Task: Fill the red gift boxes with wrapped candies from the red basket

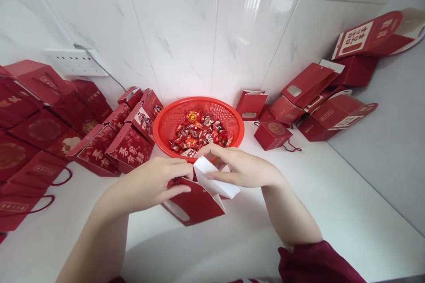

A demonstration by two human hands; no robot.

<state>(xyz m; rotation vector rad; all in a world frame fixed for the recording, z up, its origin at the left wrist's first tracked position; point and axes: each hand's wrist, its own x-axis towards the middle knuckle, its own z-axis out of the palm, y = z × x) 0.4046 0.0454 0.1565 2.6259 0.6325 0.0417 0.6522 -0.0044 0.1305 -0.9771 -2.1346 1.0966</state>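
A red paper gift box [199,205] with a pale oval window is tilted on the white table in front of me, its top flaps raised. My left hand [166,181] grips its left upper edge, thumb on the outer face and fingers behind. My right hand [237,166] pinches the white inner flap [214,177] of the box between thumb and fingers. What lies inside the box is hidden. Just behind both hands stands a red plastic basket [158,130] holding many red-wrapped candies [202,132].
Stacked red gift boxes [40,128] fill the left side, with patterned boxes [129,148] beside the basket. More boxes [322,112] pile up at the right, near a small corded box [272,135]. A tiled wall with a socket panel [78,63] closes off the back.
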